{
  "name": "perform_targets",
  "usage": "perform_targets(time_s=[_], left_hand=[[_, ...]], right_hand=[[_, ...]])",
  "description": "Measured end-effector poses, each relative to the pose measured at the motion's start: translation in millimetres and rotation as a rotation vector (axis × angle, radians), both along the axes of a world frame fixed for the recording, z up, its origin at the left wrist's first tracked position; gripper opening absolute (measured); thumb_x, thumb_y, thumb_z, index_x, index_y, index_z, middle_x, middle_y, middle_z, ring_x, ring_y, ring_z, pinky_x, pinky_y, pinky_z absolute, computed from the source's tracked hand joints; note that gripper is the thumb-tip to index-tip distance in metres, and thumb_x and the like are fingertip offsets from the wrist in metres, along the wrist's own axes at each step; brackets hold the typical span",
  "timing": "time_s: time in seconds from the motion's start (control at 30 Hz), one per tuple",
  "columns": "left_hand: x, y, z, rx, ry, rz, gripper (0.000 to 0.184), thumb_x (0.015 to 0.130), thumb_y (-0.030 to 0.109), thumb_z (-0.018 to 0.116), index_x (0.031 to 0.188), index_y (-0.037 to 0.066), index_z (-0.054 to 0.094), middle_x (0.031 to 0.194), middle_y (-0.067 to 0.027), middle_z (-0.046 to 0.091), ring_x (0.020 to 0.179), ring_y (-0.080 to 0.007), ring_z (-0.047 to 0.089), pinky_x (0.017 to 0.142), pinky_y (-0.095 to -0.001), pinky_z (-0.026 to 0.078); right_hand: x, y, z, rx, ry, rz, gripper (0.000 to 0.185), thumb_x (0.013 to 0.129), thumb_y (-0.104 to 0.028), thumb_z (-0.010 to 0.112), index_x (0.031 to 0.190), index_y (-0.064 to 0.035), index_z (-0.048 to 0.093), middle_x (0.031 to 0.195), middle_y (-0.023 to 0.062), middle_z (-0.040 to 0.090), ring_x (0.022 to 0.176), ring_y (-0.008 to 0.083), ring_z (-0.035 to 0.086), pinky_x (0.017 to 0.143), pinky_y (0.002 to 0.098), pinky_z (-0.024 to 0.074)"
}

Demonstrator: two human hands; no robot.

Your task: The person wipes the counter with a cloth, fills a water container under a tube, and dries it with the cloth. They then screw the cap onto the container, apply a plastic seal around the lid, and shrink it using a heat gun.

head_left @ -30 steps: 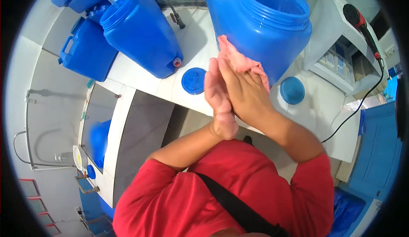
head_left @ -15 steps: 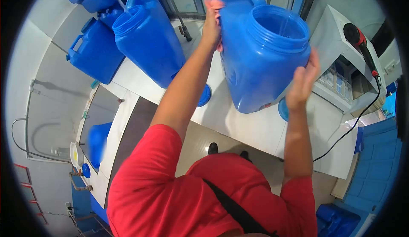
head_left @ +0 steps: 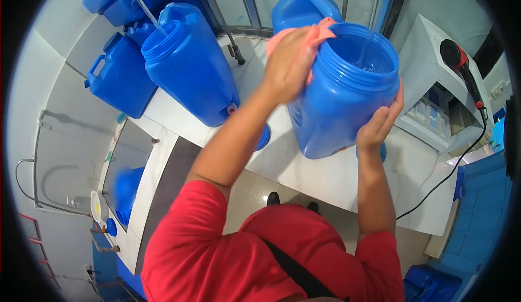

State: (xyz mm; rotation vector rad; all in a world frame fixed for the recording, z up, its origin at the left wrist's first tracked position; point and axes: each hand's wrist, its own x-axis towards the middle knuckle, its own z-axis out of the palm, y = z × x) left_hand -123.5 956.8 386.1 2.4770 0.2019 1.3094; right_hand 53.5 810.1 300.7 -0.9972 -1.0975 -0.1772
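A blue water jug [head_left: 334, 115] stands on the white counter in front of me, its wide threaded mouth uncapped. Water streams down into that mouth. My left hand [head_left: 290, 63] grips a pink cloth [head_left: 324, 30] and presses it against the left side of the jug's neck. Against the jug's right side, below the neck, my right hand [head_left: 377, 128] is curled with the fingers around the far side. Partly covered by that hand is a light blue cap [head_left: 383, 151] on the counter. Another blue cap [head_left: 264, 137] lies left of the jug.
A second open jug [head_left: 190, 68] stands at left with a pipe above its mouth; more blue jugs [head_left: 122, 77] are beyond it. A white cabinet [head_left: 420, 47] with a black-and-red heat gun [head_left: 461, 66] is at right, its cord crossing the counter [head_left: 418, 188]. A sink is at far left.
My left hand has moved with the cloth from the jug's handle side to its neck. My right hand has closed in on the jug's right side.
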Motion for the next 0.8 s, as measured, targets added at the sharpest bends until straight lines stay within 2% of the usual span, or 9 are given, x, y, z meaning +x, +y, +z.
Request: perform_targets(time_s=[0.03, 0.1, 0.17, 0.23, 0.3, 0.4, 0.6, 0.7, 0.8], left_hand=[[0, 1, 16, -0.002, 0.006, -0.002, 0.053, 0.108, 0.036, 0.034, 0.131, -0.006, 0.057, 0.144, -0.0193, 0.054, 0.13, -0.0308, 0.053, 0.109, -0.0406, 0.039], [-1, 1, 36, -0.588, 0.125, -0.137, 0.049, 0.107, 0.032, 0.033, 0.125, -0.004, 0.06, 0.127, -0.0169, 0.062, 0.121, -0.0319, 0.056, 0.108, -0.041, 0.038], [4, 4, 19, -0.58, 0.012, -0.176, 0.046, 0.107, 0.031, 0.033, 0.117, -0.003, 0.063, 0.126, -0.019, 0.063, 0.123, -0.0331, 0.055, 0.109, -0.0389, 0.037], [1, -18, 5, -0.051, -0.172, -0.066, 0.049, 0.108, 0.031, 0.029, 0.125, -0.004, 0.06, 0.137, -0.0199, 0.058, 0.128, -0.0347, 0.053, 0.111, -0.0399, 0.035], [6, -51, -7, -0.088, -0.236, 0.065, 0.056, 0.107, 0.035, 0.025, 0.14, -0.001, 0.051, 0.151, -0.0225, 0.045, 0.136, -0.0399, 0.044, 0.117, -0.0445, 0.027], [20, -116, -57, -0.148, -0.421, 0.28, 0.047, 0.103, 0.03, 0.039, 0.136, 0.003, 0.058, 0.15, -0.0231, 0.045, 0.137, -0.0403, 0.042, 0.118, -0.0488, 0.025], [18, -95, -16, 0.478, -0.207, 0.175, 0.044, 0.074, 0.025, 0.068, 0.117, 0.019, 0.074, 0.131, 0.0029, 0.062, 0.133, -0.0305, 0.047, 0.114, -0.0621, 0.026], [6, -83, -27, 0.531, -0.206, 0.108, 0.039, 0.073, 0.027, 0.068, 0.111, 0.019, 0.075, 0.127, 0.0023, 0.064, 0.131, -0.0328, 0.048, 0.111, -0.0608, 0.029], [2, -55, -63, 0.136, -0.347, 0.025, 0.057, 0.089, 0.037, 0.059, 0.135, 0.005, 0.057, 0.139, -0.0183, 0.051, 0.131, -0.0449, 0.043, 0.111, -0.0571, 0.029]], right_hand=[[-1, 0, 1, -0.002, 0.006, -0.002, 0.074, 0.108, -0.048, 0.035, 0.153, 0.0094, 0.023, 0.15, 0.0244, 0.038, 0.137, 0.0308, 0.043, 0.115, 0.0411, 0.0338], [-4, -3, 5, -0.042, 0.043, 0.035, 0.073, 0.108, -0.05, 0.029, 0.153, 0.0076, 0.023, 0.152, 0.0218, 0.037, 0.14, 0.0303, 0.041, 0.117, 0.0426, 0.0312], [-4, -1, -1, -0.047, 0.043, 0.039, 0.074, 0.108, -0.051, 0.029, 0.153, 0.0073, 0.023, 0.152, 0.0215, 0.037, 0.139, 0.0302, 0.041, 0.117, 0.0426, 0.0313], [-2, -3, -1, -0.048, 0.038, 0.034, 0.074, 0.108, -0.052, 0.03, 0.153, 0.007, 0.023, 0.153, 0.0213, 0.036, 0.139, 0.03, 0.041, 0.117, 0.0425, 0.0313], [-5, -3, 2, -0.061, -0.023, -0.007, 0.076, 0.107, -0.053, 0.031, 0.153, 0.0065, 0.023, 0.153, 0.021, 0.036, 0.139, 0.0297, 0.041, 0.117, 0.0425, 0.0313], [-7, -4, 5, -0.046, 0.066, 0.054, 0.083, 0.105, -0.059, 0.036, 0.152, 0.009, 0.023, 0.149, 0.0235, 0.039, 0.136, 0.0298, 0.044, 0.113, 0.0419, 0.0357], [-4, -4, 4, -0.075, 0.153, 0.081, 0.092, 0.101, -0.067, 0.036, 0.152, 0.0086, 0.022, 0.148, 0.0231, 0.04, 0.136, 0.0293, 0.045, 0.114, 0.0417, 0.0358], [-6, -3, 3, -0.049, 0.145, 0.108, 0.092, 0.102, -0.067, 0.035, 0.151, 0.0094, 0.022, 0.149, 0.0233, 0.04, 0.137, 0.0296, 0.044, 0.114, 0.0417, 0.0352], [-7, 0, 2, -0.051, 0.066, 0.037, 0.091, 0.102, -0.066, 0.033, 0.151, 0.0102, 0.021, 0.15, 0.0238, 0.039, 0.137, 0.0302, 0.044, 0.115, 0.042, 0.0346]])
